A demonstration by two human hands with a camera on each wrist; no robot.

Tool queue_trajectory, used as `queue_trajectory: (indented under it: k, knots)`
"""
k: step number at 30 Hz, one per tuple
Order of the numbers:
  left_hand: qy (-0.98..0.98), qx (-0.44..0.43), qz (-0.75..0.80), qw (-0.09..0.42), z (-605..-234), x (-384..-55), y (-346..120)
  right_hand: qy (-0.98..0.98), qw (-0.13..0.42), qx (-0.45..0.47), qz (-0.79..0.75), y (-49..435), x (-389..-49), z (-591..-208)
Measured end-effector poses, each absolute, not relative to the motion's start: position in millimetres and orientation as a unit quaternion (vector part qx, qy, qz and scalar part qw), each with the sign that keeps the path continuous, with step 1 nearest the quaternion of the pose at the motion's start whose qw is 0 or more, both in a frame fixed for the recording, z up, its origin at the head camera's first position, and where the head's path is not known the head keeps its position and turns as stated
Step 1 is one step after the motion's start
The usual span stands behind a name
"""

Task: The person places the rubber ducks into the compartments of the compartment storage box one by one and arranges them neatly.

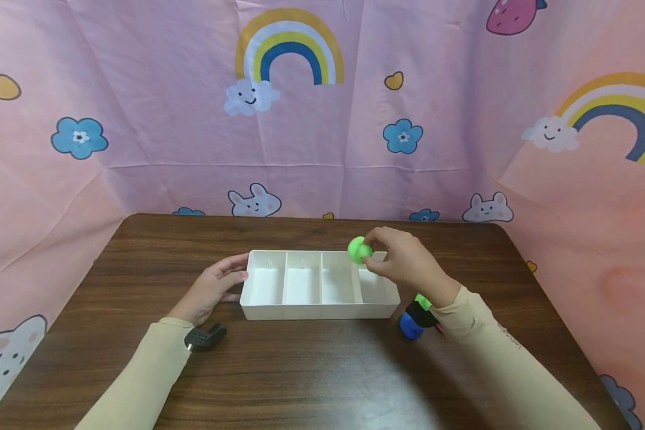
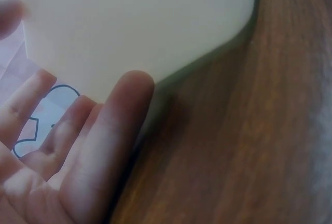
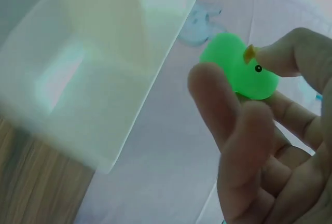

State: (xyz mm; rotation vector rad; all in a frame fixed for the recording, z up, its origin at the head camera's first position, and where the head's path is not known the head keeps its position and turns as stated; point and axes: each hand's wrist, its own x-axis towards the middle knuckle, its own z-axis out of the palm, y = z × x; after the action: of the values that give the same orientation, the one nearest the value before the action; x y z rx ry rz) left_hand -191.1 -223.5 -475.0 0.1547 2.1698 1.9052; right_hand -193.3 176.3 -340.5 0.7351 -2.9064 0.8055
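A small bright green toy duck point(image 3: 223, 58) with an orange beak is pinched between the thumb and fingers of my right hand point(image 1: 408, 260). It is held above the back rim of a white box point(image 1: 317, 312), by the divider of the rightmost compartment. That box is long, with several compartments side by side; no objects show inside them. At its left end my left hand point(image 1: 215, 289) rests against the outer wall. In the left wrist view the thumb point(image 2: 116, 125) presses that wall, and the other fingertips touch near its edge.
Beside the box's right end lie a round blue object point(image 1: 411, 327), a green one point(image 1: 423, 301) and a bit of red, partly hidden by the right wrist and its black camera. The brown wooden table point(image 1: 301, 382) meets a patterned pink cloth point(image 1: 166, 137) behind.
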Motion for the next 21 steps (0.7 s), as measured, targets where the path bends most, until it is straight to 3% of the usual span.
queue_trajectory:
  k: [9, 21]
  knots:
    - [0.743, 0.053, 0.656, 0.125, -475, -192, -225, -0.915, 0.015, 0.298, 0.271, 114, -195, -343]
    - [0.735, 0.051, 0.663, 0.132, -476, -193, -225, -0.907, -0.031, 0.338, 0.249, 49, -200, -355]
